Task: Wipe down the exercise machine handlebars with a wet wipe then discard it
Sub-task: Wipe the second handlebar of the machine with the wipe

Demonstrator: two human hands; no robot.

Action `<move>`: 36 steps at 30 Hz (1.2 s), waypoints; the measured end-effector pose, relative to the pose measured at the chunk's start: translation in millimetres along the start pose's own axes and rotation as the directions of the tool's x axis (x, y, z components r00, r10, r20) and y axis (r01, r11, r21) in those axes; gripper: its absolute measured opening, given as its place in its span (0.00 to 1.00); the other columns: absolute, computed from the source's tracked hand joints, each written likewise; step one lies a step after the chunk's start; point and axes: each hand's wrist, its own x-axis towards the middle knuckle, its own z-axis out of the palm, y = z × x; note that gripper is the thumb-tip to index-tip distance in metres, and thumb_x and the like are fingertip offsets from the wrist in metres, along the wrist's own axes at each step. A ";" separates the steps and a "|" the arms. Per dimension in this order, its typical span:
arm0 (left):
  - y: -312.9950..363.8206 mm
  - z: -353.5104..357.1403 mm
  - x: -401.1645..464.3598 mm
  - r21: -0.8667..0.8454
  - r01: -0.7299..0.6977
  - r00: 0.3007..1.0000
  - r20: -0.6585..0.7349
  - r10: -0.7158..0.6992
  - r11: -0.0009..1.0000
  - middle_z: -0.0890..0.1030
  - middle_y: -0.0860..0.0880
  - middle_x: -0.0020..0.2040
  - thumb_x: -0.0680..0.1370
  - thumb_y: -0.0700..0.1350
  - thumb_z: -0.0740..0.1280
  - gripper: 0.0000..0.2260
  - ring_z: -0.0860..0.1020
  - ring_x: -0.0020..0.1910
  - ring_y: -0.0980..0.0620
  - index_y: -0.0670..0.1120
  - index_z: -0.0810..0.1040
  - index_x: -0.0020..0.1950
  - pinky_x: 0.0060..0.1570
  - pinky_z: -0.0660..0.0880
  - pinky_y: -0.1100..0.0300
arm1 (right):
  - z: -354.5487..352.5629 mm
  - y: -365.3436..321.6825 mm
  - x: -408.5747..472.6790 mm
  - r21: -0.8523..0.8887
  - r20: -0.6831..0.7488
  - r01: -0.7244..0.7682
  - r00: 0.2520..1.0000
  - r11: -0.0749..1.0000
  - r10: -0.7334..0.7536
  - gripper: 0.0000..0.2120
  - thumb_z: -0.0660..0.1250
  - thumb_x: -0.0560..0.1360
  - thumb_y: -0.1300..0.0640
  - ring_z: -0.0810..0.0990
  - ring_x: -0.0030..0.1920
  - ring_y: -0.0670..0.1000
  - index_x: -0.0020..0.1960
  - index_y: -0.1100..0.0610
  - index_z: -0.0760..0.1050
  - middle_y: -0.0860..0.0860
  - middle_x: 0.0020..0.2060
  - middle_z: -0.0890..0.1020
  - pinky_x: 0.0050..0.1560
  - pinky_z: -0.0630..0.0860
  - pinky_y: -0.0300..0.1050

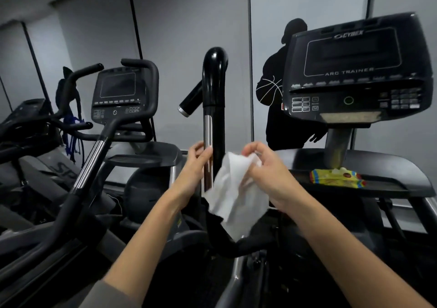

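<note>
Wipe (236,189) in right hand (267,177), left hand (196,166) holding handlebar (214,109) (upright)

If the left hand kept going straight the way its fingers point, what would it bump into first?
Nothing new: the left hand already has its fingers on the upright handlebar, at the shiny metal strip. Pushing further would only press harder on that bar, though depth is hard to judge.
</note>
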 end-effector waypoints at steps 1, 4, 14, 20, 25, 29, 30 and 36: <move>2.6 1.6 -2.5 0.020 -0.117 0.986 -0.117 0.118 0.993 0.68 0.48 0.69 0.76 0.54 0.65 0.19 0.70 0.62 0.54 0.55 0.64 0.65 0.63 0.68 0.58 | 6.1 -12.7 5.8 0.049 0.000 0.013 1.000 0.999 -0.013 0.15 0.61 0.73 0.72 0.75 0.36 0.50 0.40 0.51 0.72 0.49 0.35 0.77 0.34 0.73 0.43; 15.4 6.0 -15.4 0.122 -0.435 0.877 -0.168 0.451 0.892 0.69 0.54 0.63 0.72 0.56 0.66 0.15 0.69 0.64 0.53 0.68 0.70 0.57 0.60 0.71 0.62 | 23.9 -34.7 17.6 0.235 -0.066 0.049 0.997 0.971 -0.034 0.18 0.64 0.71 0.72 0.74 0.38 0.52 0.33 0.51 0.74 0.50 0.32 0.78 0.36 0.72 0.43; 35.2 15.9 -21.8 0.038 -0.349 0.933 -0.080 0.351 0.936 0.80 0.55 0.28 0.78 0.34 0.64 0.06 0.75 0.27 0.63 0.42 0.79 0.45 0.31 0.70 0.71 | 22.1 -27.2 9.7 -0.114 -0.143 0.242 0.956 0.964 -0.257 0.13 0.64 0.73 0.67 0.78 0.53 0.46 0.52 0.54 0.80 0.50 0.53 0.80 0.50 0.77 0.36; 42.5 6.7 -14.6 -0.051 -0.304 0.945 -0.140 0.294 0.951 0.83 0.55 0.33 0.76 0.33 0.64 0.11 0.79 0.33 0.61 0.47 0.82 0.43 0.34 0.73 0.69 | 25.8 -8.3 2.4 -0.560 0.205 0.587 0.782 0.585 -0.589 0.21 0.56 0.77 0.58 0.69 0.70 0.51 0.69 0.57 0.69 0.57 0.70 0.69 0.70 0.63 0.36; 25.9 -4.4 5.7 -0.112 -0.174 0.945 -0.297 0.134 0.978 0.80 0.51 0.52 0.80 0.43 0.57 0.11 0.75 0.50 0.52 0.52 0.79 0.51 0.48 0.70 0.59 | 23.6 -26.7 64.9 -0.516 -0.197 0.477 0.742 0.711 -0.641 0.23 0.53 0.75 0.59 0.68 0.69 0.49 0.68 0.63 0.70 0.59 0.68 0.71 0.72 0.62 0.41; 17.7 -1.8 12.8 -0.074 -0.142 0.972 -0.201 0.125 0.987 0.82 0.49 0.51 0.81 0.45 0.59 0.10 0.79 0.52 0.48 0.51 0.78 0.57 0.57 0.73 0.50 | 59.2 -2.3 75.7 -0.424 -0.068 0.486 0.825 0.764 -0.561 0.25 0.49 0.80 0.64 0.43 0.77 0.48 0.76 0.60 0.48 0.54 0.77 0.46 0.75 0.42 0.36; 16.3 -2.6 13.0 -0.049 -0.157 0.971 -0.192 0.145 0.986 0.82 0.49 0.52 0.81 0.45 0.60 0.10 0.79 0.53 0.48 0.50 0.78 0.59 0.59 0.73 0.49 | 64.6 8.6 70.5 -0.436 -0.061 0.491 0.820 0.754 -0.569 0.26 0.49 0.81 0.65 0.40 0.77 0.48 0.76 0.60 0.46 0.54 0.77 0.43 0.76 0.41 0.38; 12.9 -4.9 13.7 -0.043 -0.219 0.964 -0.168 0.209 0.975 0.80 0.52 0.42 0.81 0.42 0.60 0.12 0.78 0.35 0.65 0.43 0.75 0.63 0.36 0.73 0.72 | 77.1 73.4 7.7 -0.506 0.005 0.472 0.839 0.722 -0.544 0.30 0.47 0.75 0.67 0.41 0.77 0.50 0.75 0.58 0.45 0.51 0.76 0.42 0.76 0.44 0.42</move>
